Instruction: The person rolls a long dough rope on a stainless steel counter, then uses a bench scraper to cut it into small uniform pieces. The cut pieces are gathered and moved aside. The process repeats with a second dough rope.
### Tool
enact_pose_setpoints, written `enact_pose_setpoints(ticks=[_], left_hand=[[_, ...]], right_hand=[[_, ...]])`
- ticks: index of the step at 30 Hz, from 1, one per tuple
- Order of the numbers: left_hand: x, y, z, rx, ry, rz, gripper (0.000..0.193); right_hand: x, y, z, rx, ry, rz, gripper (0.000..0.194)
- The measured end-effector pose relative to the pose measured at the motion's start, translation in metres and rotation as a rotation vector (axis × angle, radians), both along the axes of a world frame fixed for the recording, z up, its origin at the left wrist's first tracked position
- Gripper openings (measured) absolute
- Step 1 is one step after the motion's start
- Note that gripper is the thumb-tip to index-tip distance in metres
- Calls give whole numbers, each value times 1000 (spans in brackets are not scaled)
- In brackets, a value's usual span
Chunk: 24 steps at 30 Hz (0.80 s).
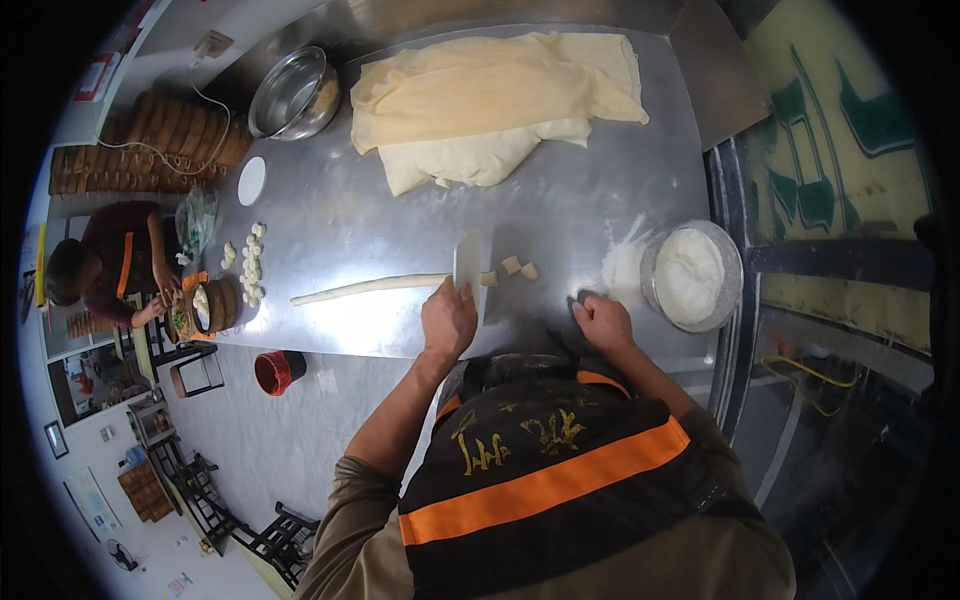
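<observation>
My left hand [449,316] grips a flat white scraper [468,259], whose blade stands across a long thin rope of dough [371,286] near the rope's right end. Just right of the blade is a short dough piece [489,279], and a little further right lie cut dough pieces [511,265]. My right hand [603,322] is at the table's near edge with its fingers curled; whether anything is inside them cannot be told. A patch of white flour [626,259] is spread beyond that hand, beside a bowl of flour [690,276].
A large dough mass [480,161] lies under a cloth [487,90] at the back. A steel bowl [294,94], a white disc [252,181] and small dough pieces [253,262] are to the left. A co-worker [124,262] works beside a bamboo steamer [219,306]. A lined bin [279,372] stands on the floor.
</observation>
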<state>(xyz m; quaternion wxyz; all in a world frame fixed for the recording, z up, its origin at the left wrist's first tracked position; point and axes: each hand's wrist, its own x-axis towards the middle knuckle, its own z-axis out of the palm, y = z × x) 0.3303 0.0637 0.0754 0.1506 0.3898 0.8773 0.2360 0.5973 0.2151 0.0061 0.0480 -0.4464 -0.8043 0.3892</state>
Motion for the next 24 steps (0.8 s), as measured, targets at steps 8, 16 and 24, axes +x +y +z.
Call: enact_pose_setpoints(ticks=[8, 16, 24], left_hand=[[-47, 77, -13, 188, 142, -49, 25], [-32, -3, 6, -36, 16, 9, 34], [-55, 39, -32, 85, 111, 18, 24]], right_hand=[[-18, 4, 13, 20, 4, 28, 44], [-3, -1, -1, -7, -82, 4, 48], [-19, -1, 14, -2, -58, 24, 48]])
